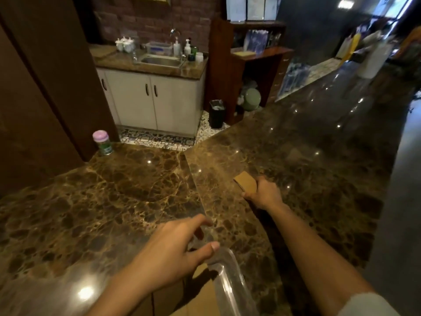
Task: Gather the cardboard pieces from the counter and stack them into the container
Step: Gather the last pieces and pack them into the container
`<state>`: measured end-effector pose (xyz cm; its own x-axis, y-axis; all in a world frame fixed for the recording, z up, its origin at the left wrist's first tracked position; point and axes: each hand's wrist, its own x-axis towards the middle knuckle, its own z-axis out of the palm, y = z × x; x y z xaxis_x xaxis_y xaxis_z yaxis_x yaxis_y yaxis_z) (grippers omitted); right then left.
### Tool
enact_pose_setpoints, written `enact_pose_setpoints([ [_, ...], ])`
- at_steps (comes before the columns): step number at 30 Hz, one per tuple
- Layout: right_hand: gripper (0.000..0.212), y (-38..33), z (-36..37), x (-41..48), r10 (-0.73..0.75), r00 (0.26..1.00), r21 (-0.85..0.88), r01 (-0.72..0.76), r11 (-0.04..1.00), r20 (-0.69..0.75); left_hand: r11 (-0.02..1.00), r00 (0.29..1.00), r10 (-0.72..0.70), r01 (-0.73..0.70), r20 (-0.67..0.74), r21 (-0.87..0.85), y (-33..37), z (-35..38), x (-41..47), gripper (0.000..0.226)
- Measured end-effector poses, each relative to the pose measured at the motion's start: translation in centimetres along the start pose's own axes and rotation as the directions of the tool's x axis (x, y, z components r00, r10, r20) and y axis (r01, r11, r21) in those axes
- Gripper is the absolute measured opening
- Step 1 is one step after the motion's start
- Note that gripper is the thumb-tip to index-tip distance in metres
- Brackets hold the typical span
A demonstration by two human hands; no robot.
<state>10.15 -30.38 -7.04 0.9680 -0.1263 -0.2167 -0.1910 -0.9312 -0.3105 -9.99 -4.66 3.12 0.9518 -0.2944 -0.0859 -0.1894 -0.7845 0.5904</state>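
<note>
Brown marble counter. Right hand out over it, pinching small cardboard piece lifted above the surface. Left hand spread, fingers loose, gripping nothing, over the clear plastic container at the near edge; more cardboard pieces inside. Pink-lidded jar far left.

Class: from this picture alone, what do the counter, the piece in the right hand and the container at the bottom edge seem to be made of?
Counter: polished brown stone, probably marble, given its pale veins and mirror-like light spots.
Cardboard piece: matte tan board, a layered edge faintly visible, gripped by the right hand.
Container: clear, glossy, likely plastic; its rim shows through beside the left hand.
</note>
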Motion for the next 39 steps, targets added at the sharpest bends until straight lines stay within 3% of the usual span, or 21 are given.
enact_pose_setpoints([
  [4, 0.060, -0.4, -0.2, 1.7, -0.029, 1.000, -0.126, 0.027, 0.992, -0.010, 0.999, 1.000, 0.006, -0.004, 0.031, -0.049, 0.4, 0.6, 1.8, 0.046],
  [7, 0.059, -1.1, 0.0, 1.9, -0.064, 0.997, -0.229, 0.073, 0.971, 0.045, 0.996, 0.999, -0.002, 0.006, 0.041, -0.089, 0.6, 1.4, 2.6, 0.045],
  [11, 0.053, -1.2, 0.4, 1.6, -0.075, 0.991, -0.199, 0.096, 0.975, 0.108, 0.940, 0.996, -0.078, 0.086, 0.036, -0.329, -0.2, 3.0, 4.0, 0.041],
  [12, 0.051, -1.3, 0.1, 1.2, -0.085, 0.988, -0.088, 0.096, 0.991, 0.128, 0.898, 0.994, -0.113, 0.102, -0.001, -0.428, -0.5, 3.2, 4.3, 0.039],
  [14, 0.048, -2.2, -0.8, -0.8, -0.101, 0.976, 0.342, 0.029, 0.939, 0.195, 0.766, 0.974, -0.214, 0.123, -0.069, -0.631, -0.7, 3.1, 5.0, 0.033],
  [16, 0.047, -3.9, -2.1, -4.2, -0.175, 0.948, 0.717, -0.074, 0.694, 0.267, 0.601, 0.944, -0.321, 0.135, -0.082, -0.788, -0.5, 2.7, 5.6, 0.029],
  [18, 0.040, -5.3, -3.1, -8.1, -0.308, 0.902, 0.874, -0.134, 0.467, 0.303, 0.460, 0.929, -0.365, 0.122, -0.063, -0.879, -0.2, 2.0, 6.0, 0.028],
  [20, 0.036, -6.3, -4.1, -11.8, -0.459, 0.844, 0.920, -0.094, 0.381, 0.277, 0.354, 0.945, -0.326, 0.084, -0.039, -0.931, 0.1, 1.2, 5.8, 0.027],
  [27, 0.029, -8.1, -7.3, -18.0, -0.618, 0.780, 0.823, 0.283, 0.493, 0.101, 0.289, 0.967, -0.218, -0.062, -0.129, -0.955, 0.6, -1.5, 2.8, 0.033],
  [30, 0.047, -8.1, -8.0, -19.0, -0.713, 0.686, 0.621, 0.496, 0.607, 0.148, 0.332, 0.967, -0.187, -0.105, -0.174, -0.937, 1.0, -2.8, 2.2, 0.043],
  [33, 0.070, -8.3, -8.2, -20.1, -0.723, 0.676, 0.365, 0.643, 0.673, 0.142, 0.350, 0.971, -0.153, -0.120, -0.184, -0.929, 1.2, -4.1, 1.6, 0.061],
  [36, 0.076, -8.6, -9.2, -20.3, -0.739, 0.672, 0.301, 0.696, 0.652, 0.047, 0.365, 0.981, -0.099, -0.118, -0.164, -0.924, 1.6, -5.1, 0.6, 0.065],
  [39, 0.078, -8.4, -10.1, -19.9, -0.815, 0.579, 0.333, 0.772, 0.541, -0.018, 0.391, 0.983, -0.046, -0.147, -0.178, -0.909, 2.0, -5.4, -0.2, 0.059],
])
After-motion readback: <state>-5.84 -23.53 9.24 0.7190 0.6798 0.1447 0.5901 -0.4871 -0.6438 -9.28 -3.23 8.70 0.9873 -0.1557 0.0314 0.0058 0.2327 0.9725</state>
